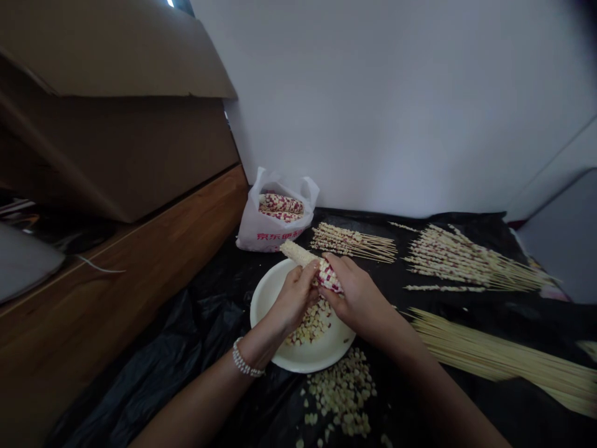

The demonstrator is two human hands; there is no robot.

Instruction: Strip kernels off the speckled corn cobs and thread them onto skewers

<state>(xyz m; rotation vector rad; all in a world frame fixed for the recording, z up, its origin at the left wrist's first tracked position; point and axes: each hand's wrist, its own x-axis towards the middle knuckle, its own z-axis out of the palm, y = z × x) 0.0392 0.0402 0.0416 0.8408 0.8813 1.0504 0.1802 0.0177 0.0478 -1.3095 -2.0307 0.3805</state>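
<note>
Over a white bowl I hold a corn cob at a slant. Its upper left end is bare of kernels, while purple and white kernels cover the lower right part. My right hand is wrapped around the kernel-covered end. Closed on the middle of the cob, my left hand has its thumb by the edge of the kernels; a beaded bracelet circles that wrist. Loose kernels lie in the bowl beneath my hands.
Behind the bowl stands a plastic bag with several cobs. Kernel-threaded skewers lie at right, bare sticks nearer me. Kernels are scattered on black sheeting. A cardboard box is at left, a white wall behind.
</note>
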